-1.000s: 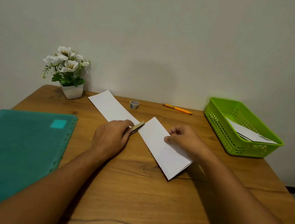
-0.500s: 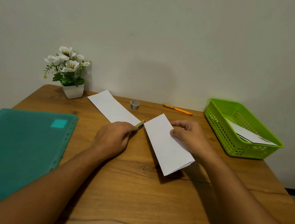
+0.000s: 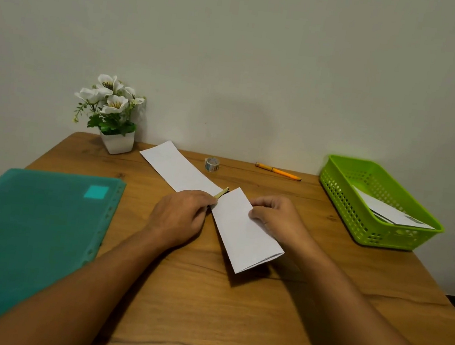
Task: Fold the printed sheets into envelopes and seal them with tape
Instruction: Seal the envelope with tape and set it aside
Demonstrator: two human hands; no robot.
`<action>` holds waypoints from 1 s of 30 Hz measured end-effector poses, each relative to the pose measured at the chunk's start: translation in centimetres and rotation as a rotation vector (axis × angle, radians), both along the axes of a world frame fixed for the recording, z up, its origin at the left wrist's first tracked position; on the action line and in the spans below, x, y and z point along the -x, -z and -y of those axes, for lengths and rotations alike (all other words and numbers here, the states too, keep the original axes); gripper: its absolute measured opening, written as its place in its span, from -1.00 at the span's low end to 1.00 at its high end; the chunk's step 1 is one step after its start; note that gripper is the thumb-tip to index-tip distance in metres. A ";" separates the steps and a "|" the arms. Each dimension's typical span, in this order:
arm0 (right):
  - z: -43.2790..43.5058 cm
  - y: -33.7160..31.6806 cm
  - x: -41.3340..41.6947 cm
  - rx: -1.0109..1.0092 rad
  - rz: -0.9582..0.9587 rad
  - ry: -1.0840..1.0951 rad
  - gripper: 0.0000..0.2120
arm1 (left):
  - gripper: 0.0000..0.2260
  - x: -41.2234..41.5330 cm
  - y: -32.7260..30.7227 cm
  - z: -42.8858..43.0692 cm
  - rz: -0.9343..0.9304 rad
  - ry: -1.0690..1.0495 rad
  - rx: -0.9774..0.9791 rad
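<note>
Two bare hands work at a wooden table (image 3: 203, 312), seen from just behind the person.

Left hand (image 3: 179, 216): knuckles up, fingers curled round a slim yellow-green tool (image 3: 222, 192). Only the tool's tip shows, jutting out past the fingertips and touching the far left corner of the folded sheet (image 3: 244, 237).

Right hand (image 3: 275, 218): thumb and curled fingers pinch the right edge of the folded sheet near its far end. The sheet lies slantwise between the two hands. Its layered near end reaches back below the right wrist and looks slightly lifted off the wood.

A second white sheet (image 3: 178, 169) lies flat just beyond the left hand, running away from its knuckles toward the wall. A small tape roll (image 3: 211, 164) stands beyond both hands, roughly between them. An orange pen (image 3: 278, 171) lies beyond the right hand.

Well to the right of the right hand stands a green basket (image 3: 334, 182) holding finished envelopes (image 3: 390, 214). To the left of the left forearm lies a teal folder (image 3: 26, 233). Beyond it a potted white flower (image 3: 117, 141) stands against the wall.
</note>
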State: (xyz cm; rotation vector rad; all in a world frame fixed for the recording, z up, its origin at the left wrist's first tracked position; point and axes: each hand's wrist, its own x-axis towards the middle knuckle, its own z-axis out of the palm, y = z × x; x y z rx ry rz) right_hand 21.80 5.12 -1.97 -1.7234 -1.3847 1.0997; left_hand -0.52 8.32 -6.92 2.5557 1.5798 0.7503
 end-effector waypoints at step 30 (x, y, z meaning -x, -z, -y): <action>-5.1 1.8 1.1 0.157 -0.020 -0.177 -0.83 | -0.73 0.1 -0.7 0.9 0.009 0.016 -0.011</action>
